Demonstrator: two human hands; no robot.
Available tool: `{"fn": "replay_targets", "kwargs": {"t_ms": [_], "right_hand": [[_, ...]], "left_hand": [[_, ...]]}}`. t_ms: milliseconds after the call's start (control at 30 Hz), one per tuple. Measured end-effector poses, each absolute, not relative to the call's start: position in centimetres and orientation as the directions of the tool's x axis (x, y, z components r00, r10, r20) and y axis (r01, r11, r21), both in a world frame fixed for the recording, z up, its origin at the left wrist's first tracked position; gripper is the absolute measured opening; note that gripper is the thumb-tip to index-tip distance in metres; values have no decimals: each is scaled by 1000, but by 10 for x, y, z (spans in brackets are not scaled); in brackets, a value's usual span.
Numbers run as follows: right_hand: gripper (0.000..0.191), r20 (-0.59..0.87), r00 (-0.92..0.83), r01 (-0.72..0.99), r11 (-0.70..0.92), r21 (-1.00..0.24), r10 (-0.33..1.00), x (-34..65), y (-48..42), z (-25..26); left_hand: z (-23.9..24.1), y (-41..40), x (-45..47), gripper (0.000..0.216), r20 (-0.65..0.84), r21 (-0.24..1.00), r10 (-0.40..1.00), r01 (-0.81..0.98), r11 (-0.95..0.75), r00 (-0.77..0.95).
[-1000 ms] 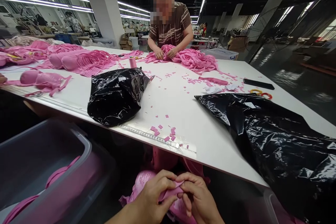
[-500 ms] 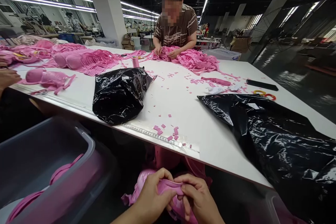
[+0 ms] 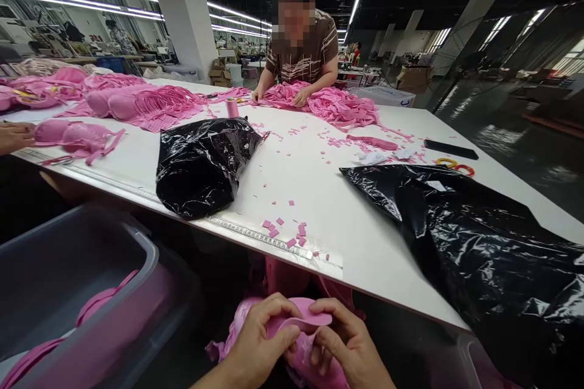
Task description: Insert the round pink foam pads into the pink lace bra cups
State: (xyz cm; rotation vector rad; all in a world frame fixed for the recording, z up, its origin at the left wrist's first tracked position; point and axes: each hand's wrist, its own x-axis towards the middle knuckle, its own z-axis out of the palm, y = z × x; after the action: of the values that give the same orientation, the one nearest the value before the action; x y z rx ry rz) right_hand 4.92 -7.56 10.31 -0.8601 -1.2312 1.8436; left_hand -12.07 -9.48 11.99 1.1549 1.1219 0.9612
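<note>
Below the table's front edge, both hands hold a pink padded bra [image 3: 314,355]. My left hand [image 3: 264,337] grips one side of a cup, with the thumb in front and the fingers curled behind the rim. My right hand [image 3: 351,343] holds the cup's other end between thumb and fingers. Between them the cup's edge bends into a wavy curve, its smooth side showing. Shinier pink fabric hangs to the left and beneath; some fingertips are hidden by it.
A white table [image 3: 378,225] carries a tape measure [image 3: 255,234], pink scraps, a black bag [image 3: 205,164] and scissors [image 3: 456,166]. Another black bag [image 3: 493,243] drapes over the right side. A grey bin [image 3: 150,249] stands left. Opposite, a person [image 3: 303,42] handles pink straps [image 3: 337,106].
The cup's edge has opened upward and shows more of its surface, and my right fingers have moved apart from the thumb. Another person's hand at far left now touches a bra on the table.
</note>
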Motion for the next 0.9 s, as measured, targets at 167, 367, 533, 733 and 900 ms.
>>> {"fn": "replay_targets", "kwargs": {"t_ms": [167,367,533,733,900], "right_hand": [[22,-132,-368,-157,-201,-967,920,41,-77,97],[13,-23,-291,-143,-67,-987,957,39,-80,89],[17,287,-461,43,344,-938,840,51,-72,99],[23,397,-492,124,514,-849,775,57,-66,94],[14,415,-350,65,464,-883,840,45,-66,90]], "left_hand": [[131,-93,-110,19,-163,987,977,23,161,140],[130,-89,-100,19,-327,925,945,-198,325,20],[135,-83,-102,15,-380,885,925,-287,367,10],[137,-85,-102,21,-437,845,899,-328,423,34],[138,-83,-107,44,-388,842,922,-409,351,-8]]}}
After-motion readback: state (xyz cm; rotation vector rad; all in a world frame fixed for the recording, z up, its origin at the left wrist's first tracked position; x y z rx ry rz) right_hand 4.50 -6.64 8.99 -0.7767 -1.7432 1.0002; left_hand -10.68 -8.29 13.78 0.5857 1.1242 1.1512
